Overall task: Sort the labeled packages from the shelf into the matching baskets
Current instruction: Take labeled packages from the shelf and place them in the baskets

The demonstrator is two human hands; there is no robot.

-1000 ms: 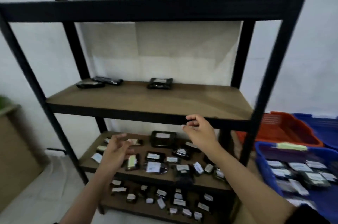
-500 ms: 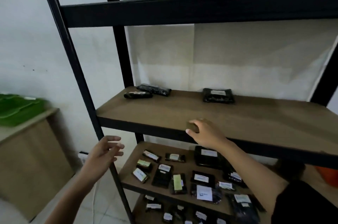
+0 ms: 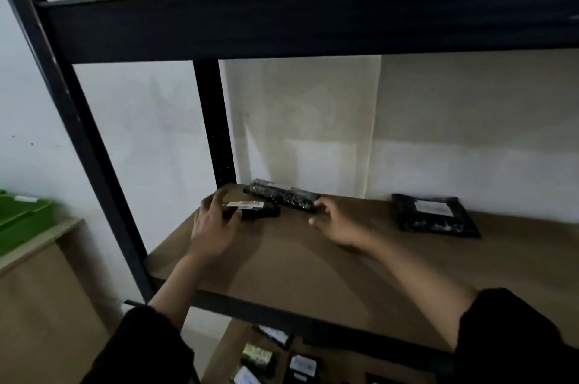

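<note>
Head view blurs both hands (image 3: 216,227) at dark packages (image 3: 250,209).

On the shelf board (image 3: 313,264), two packages lay at the back left corner, the front package (image 3: 255,209) just before the rear package (image 3: 283,195). A third package (image 3: 434,216) lay along the back edge, well apart to the right. More packages (image 3: 275,358) lay on the lower shelf beneath.

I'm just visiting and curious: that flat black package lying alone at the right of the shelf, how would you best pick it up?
The flat black package lies flat on the shelf board, label up, apart from the other packages. Probably best to come from the front, slide fingers under its near edge and pinch that edge with the thumb on top; it looks too thin and wide for a top-down grab.
</note>
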